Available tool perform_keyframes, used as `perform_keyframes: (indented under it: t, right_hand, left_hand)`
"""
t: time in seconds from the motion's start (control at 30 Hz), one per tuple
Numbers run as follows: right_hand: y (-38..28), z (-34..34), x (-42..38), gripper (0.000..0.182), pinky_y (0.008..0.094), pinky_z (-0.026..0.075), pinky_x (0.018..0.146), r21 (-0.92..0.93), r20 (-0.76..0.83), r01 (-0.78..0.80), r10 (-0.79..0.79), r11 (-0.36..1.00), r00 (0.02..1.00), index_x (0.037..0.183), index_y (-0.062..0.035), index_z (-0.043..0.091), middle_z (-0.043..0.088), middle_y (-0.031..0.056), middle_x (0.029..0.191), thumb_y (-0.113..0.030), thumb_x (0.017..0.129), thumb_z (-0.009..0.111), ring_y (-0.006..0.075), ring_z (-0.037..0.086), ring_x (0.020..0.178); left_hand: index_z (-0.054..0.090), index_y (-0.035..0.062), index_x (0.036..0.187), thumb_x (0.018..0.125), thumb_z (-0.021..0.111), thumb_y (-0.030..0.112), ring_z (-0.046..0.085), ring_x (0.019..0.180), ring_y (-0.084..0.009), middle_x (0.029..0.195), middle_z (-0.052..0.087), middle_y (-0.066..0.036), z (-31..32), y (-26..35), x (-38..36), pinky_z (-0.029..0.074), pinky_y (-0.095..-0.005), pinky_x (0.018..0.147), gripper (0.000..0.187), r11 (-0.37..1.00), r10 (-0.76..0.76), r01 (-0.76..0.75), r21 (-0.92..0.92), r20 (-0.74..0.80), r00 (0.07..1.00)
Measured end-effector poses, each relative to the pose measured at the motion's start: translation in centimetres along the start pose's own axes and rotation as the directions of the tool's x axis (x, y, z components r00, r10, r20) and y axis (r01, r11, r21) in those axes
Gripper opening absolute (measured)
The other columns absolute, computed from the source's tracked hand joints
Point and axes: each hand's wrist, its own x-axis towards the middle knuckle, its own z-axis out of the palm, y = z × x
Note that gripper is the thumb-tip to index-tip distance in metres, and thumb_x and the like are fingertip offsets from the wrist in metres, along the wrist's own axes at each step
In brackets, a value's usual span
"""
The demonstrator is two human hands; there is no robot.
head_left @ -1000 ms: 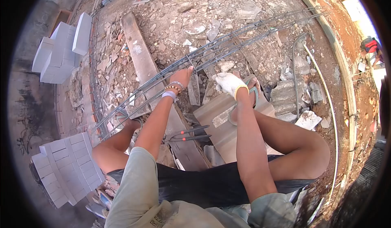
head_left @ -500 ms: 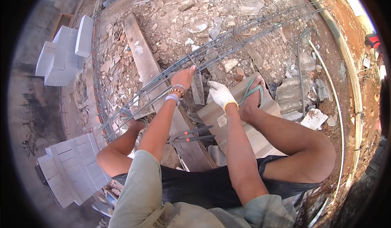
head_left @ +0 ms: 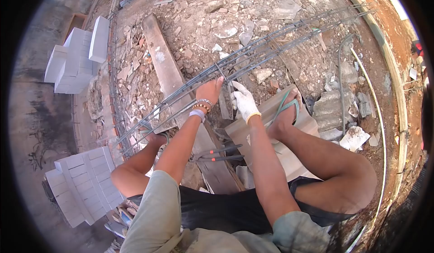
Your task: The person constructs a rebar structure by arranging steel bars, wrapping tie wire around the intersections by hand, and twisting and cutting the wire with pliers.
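Left hand (head_left: 209,91), bare with bracelets, is closed on the bundle of steel bars (head_left: 199,78) beside a cross tie – the bars run slantwise above the rubble ground (head_left: 203,31), crossing over a wooden plank (head_left: 158,49). Right hand (head_left: 244,103), in a white glove, sits just beside the left at the near side of the bars, fingers half curled – can't tell if it grips anything. Black-handled tool (head_left: 228,149) with red marks lies nearer the body, across the plank; right foot (head_left: 285,117) rests on a ridged sheet (head_left: 307,123).
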Motion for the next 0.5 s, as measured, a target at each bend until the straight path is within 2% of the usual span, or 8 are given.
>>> perform_keyframes:
  t: [0.1, 0.13, 0.23, 0.27, 0.37, 0.47, 0.5]
  right_hand:
    - [1.0, 0.0, 0.8, 0.046, 0.0254, 0.045, 0.05, 0.022, 0.046, 0.041, -0.042, 0.999, 0.998, 0.136, -0.0062, 0.055, 0.062, 0.0017, 0.082, -0.003, 0.091, 0.047, 0.0086, 0.05, 0.057]
    - [1.2, 0.4, 0.8, 0.049, 0.0215, 0.039, 0.05, 0.09, 0.041, 0.033, -0.037, 0.995, 0.999, 0.139, -0.0091, 0.054, 0.06, -0.0006, 0.081, -0.002, 0.091, 0.046, 0.0058, 0.046, 0.057]
    - [2.0, 0.7, 2.3, 0.049, 0.021, 0.041, 0.053, 0.221, 0.007, 0.058, -0.061, 0.973, 0.998, 0.139, -0.0057, 0.053, 0.061, -0.0004, 0.084, -0.001, 0.091, 0.046, 0.0062, 0.048, 0.059]
    - [2.7, 0.2, 3.2, 0.042, 0.0265, 0.045, 0.057, 0.259, 0.044, 0.076, -0.09, 0.963, 0.995, 0.135, -0.0065, 0.055, 0.063, 0.0019, 0.088, -0.005, 0.093, 0.051, 0.0094, 0.052, 0.063]
    - [2.6, 0.1, 3.6, 0.042, 0.0259, 0.044, 0.056, 0.207, 0.045, 0.066, -0.077, 0.976, 0.996, 0.134, -0.0077, 0.056, 0.062, 0.0018, 0.086, -0.003, 0.093, 0.05, 0.0091, 0.051, 0.062]
    - [0.0, 1.1, 3.3, 0.042, 0.0252, 0.043, 0.055, 0.067, 0.056, 0.061, -0.065, 0.996, 0.996, 0.132, -0.0103, 0.058, 0.061, -0.0004, 0.082, -0.002, 0.093, 0.049, 0.0088, 0.05, 0.06]
    - [0.2, 1.2, 3.8, 0.041, 0.0247, 0.043, 0.055, 0.117, 0.062, 0.046, -0.053, 0.992, 0.997, 0.131, -0.0096, 0.059, 0.061, -0.0003, 0.081, -0.001, 0.092, 0.048, 0.0085, 0.05, 0.061]
  left_hand:
    - [0.068, 0.0058, 0.088, 0.101, 0.022, 0.061, 0.064, 0.088, -0.0417, 0.09, 0.068, -0.022, 0.5, -0.3, 0.3, 0.049, -0.0508, 0.077, 0.072, 0.999, 0.022, -0.022, -0.024, -0.007, 1.0]
    - [0.068, 0.0057, 0.088, 0.101, 0.022, 0.061, 0.064, 0.088, -0.0416, 0.09, 0.068, -0.022, 0.6, -0.4, 0.4, 0.049, -0.0508, 0.077, 0.073, 0.999, 0.034, -0.034, -0.035, -0.014, 0.999]
    - [0.068, 0.0053, 0.088, 0.101, 0.023, 0.06, 0.064, 0.086, -0.042, 0.088, 0.068, -0.022, 0.4, -0.2, 0.3, 0.049, -0.0509, 0.076, 0.073, 0.998, 0.043, -0.044, -0.05, -0.021, 0.999]
    - [0.068, 0.0052, 0.087, 0.101, 0.024, 0.06, 0.064, 0.084, -0.0426, 0.086, 0.067, -0.023, 0.1, 0.0, 0.2, 0.049, -0.0512, 0.075, 0.072, 0.999, 0.031, -0.031, -0.041, -0.001, 1.0]
    - [0.068, 0.0049, 0.085, 0.101, 0.025, 0.06, 0.064, 0.083, -0.0432, 0.085, 0.067, -0.024, 0.6, -0.6, 0.4, 0.049, -0.0512, 0.074, 0.071, 0.998, 0.056, -0.057, -0.016, -0.033, 0.998]
    - [0.067, 0.0043, 0.084, 0.1, 0.026, 0.06, 0.064, 0.083, -0.0434, 0.085, 0.067, -0.024, 0.3, -0.4, 0.5, 0.049, -0.0511, 0.074, 0.071, 0.999, 0.04, -0.04, -0.014, -0.01, 0.999]
    - [0.067, 0.0042, 0.084, 0.1, 0.026, 0.06, 0.064, 0.083, -0.0435, 0.085, 0.067, -0.024, 0.3, -0.5, 0.4, 0.049, -0.0511, 0.074, 0.071, 0.999, 0.039, -0.04, -0.025, -0.016, 0.999]
